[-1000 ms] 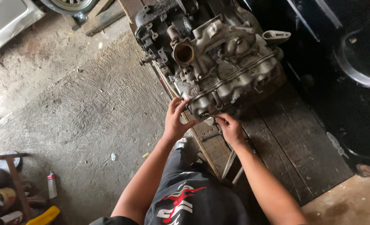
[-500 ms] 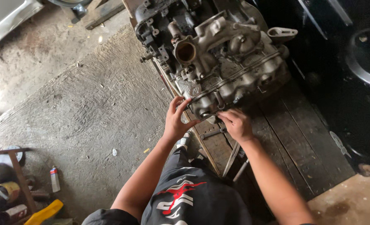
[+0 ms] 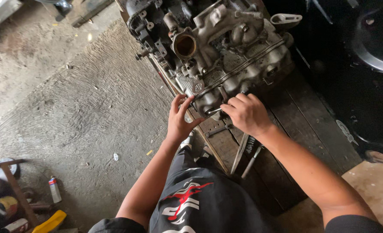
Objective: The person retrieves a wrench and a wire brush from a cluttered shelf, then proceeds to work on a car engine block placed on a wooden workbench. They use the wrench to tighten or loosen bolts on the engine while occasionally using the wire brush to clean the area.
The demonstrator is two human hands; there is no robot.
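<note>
While the grimy grey cast-metal engine [image 3: 217, 51] sits on the dark wooden pallet [image 3: 303, 125], the left hand [image 3: 179, 118] braces open-fingered against its near end; the right hand [image 3: 245, 113] pinches a small fitting there, apparently mid-loosening, needing steady twisting.

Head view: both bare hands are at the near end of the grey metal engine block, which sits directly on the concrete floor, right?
Not quite. The head view shows the grey metal engine block resting on a dark wooden plank platform, not directly on the concrete floor. The rest holds: the left hand and the right hand are both at its near end.
</note>
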